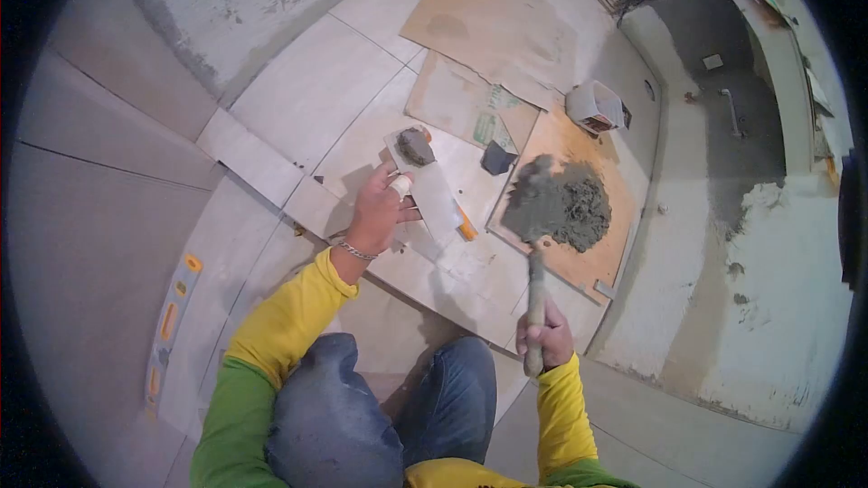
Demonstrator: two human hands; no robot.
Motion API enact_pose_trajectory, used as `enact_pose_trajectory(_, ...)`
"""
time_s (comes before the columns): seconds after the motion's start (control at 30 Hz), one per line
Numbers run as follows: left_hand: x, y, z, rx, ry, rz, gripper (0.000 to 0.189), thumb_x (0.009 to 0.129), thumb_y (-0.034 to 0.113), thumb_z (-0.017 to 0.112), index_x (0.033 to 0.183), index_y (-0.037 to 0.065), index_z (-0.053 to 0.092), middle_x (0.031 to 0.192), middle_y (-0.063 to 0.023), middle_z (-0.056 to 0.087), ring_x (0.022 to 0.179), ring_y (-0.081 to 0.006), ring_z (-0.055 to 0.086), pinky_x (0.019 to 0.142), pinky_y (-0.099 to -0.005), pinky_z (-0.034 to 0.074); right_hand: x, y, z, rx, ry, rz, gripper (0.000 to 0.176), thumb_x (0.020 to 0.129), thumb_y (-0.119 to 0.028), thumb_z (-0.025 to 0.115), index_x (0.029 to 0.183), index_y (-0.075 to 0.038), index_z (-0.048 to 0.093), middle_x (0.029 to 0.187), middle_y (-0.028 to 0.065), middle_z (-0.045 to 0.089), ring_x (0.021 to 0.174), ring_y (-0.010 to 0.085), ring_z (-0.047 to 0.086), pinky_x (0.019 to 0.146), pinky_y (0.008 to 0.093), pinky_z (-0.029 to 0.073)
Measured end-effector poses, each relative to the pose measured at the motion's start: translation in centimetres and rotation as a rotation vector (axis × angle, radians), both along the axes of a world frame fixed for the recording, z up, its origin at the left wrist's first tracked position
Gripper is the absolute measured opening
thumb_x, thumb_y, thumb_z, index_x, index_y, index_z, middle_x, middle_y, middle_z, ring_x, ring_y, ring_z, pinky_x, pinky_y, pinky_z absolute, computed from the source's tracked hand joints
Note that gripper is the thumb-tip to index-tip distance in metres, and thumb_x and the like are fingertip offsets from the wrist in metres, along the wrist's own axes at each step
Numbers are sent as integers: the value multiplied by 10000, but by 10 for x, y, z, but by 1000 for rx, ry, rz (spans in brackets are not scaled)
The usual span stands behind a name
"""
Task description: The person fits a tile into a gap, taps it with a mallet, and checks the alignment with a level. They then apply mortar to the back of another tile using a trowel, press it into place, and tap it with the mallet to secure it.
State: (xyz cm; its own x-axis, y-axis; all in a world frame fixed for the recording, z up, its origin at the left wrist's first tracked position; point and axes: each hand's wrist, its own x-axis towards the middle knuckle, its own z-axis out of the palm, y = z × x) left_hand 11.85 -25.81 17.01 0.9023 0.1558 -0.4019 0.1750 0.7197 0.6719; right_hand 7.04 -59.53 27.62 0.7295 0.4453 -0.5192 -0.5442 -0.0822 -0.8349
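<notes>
My right hand [549, 336] is wrapped round the wooden handle of a trowel [535, 307]. The trowel's blade is over or in the grey mortar heap [579, 208], which lies on an orange-brown board [624, 190]. My left hand [382, 208] is over the pale tiles beside a long light strip [440, 203], with some fingers spread and something white at one finger. Whether the fingers touch the strip I cannot tell. At the strip's upper end is a lump of brownish mortar [416, 147], and an orange piece [467, 224] is at its lower end.
A white bucket [594, 108] stands at the board's far corner. Cardboard sheets [493, 32] lie on the tiles beyond, near a dark scrap [497, 158]. A spirit level [172, 325] lies at the left. A wall with a pipe [731, 113] rises at the right.
</notes>
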Motion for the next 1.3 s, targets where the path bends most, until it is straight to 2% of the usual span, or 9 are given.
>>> enact_pose_trajectory(0.17, -7, 2, -2, 25, 39, -26, 348, 959, 136, 492, 1300, 73, 458, 1055, -72, 619, 831, -206, 676, 706, -347, 592, -10, 40, 3, -346, -42, 151, 680, 795, -56, 697, 1417, -27, 425, 969, 92, 666, 762, 130, 614, 684, 256, 496)
enact_pose_trajectory(0.23, -14, 0, -2, 2, -83, 44, 379, 961, 132, 474, 1332, 64, 435, 1096, -83, 615, 824, -214, 678, 713, -341, 594, -13, 51, -9, -494, -523, 325, 655, 804, -80, 704, 1400, -8, 440, 1101, 116, 666, 921, 175, 628, 826, 281, 489)
enact_pose_trajectory(0.27, -15, 2, -2, 2, -82, 49, 379, 961, 132, 474, 1332, 64, 435, 1096, -83, 615, 824, -214, 678, 713, -341, 594, -16, 62, -1, -510, -456, 275, 635, 812, -97, 701, 1392, -19, 453, 1172, 145, 651, 1035, 192, 609, 928, 284, 446)
enact_pose_trajectory(0.47, -26, 8, 13, 7, -77, -10, 388, 971, 140, 442, 1346, 45, 415, 1186, -105, 573, 851, -227, 677, 720, -358, 595, -21, 66, -6, -716, -652, 365, 637, 799, -115, 710, 1390, -77, 474, 957, 197, 642, 842, 249, 642, 777, 318, 502)
enact_pose_trajectory(0.73, -26, 13, 39, -235, -56, -33, 251, 955, 148, 468, 1176, 35, 504, 973, -89, 623, 780, -239, 685, 681, -375, 594, -39, 63, -76, -795, -1000, 285, 671, 800, -148, 721, 1413, -135, 448, 835, 161, 597, 731, 321, 590, 674, 370, 499)
enact_pose_trajectory(0.87, -23, 25, 44, -116, -2, -54, 348, 968, 171, 485, 1287, 34, 461, 1023, -115, 650, 831, -229, 686, 703, -392, 587, -31, 39, -80, -940, -1147, 287, 658, 790, -110, 712, 1398, -89, 461, 762, 151, 539, 659, 300, 546, 632, 369, 472)
enact_pose_trajectory(1.0, -29, 36, 27, -164, -171, 60, 401, 967, 149, 462, 1343, 50, 363, 1132, -139, 607, 924, -277, 669, 758, -407, 571, -13, -19, -81, -1116, -903, 155, 638, 812, -174, 687, 1401, -107, 453, 894, 185, 616, 785, 360, 601, 722, 419, 499)
enact_pose_trajectory(1.07, -30, 30, 42, 161, -143, -2, 366, 965, 147, 463, 1315, 62, 399, 1136, -137, 610, 926, -281, 669, 766, -413, 569, 21, -54, -93, -1171, -890, 11, 645, 817, -198, 674, 1411, -117, 437, 1002, 211, 636, 882, 381, 621, 784, 441, 500)
enact_pose_trajectory(1.3, -41, 31, 31, -49, -35, 11, 374, 969, 177, 468, 1308, 26, 420, 1123, -132, 622, 906, -250, 681, 706, -365, 594, 136, -103, -79, -1582, -371, 60, 660, 814, -239, 601, 1440, -222, 392, 1153, 227, 625, 1070, 381, 601, 929, 440, 473)
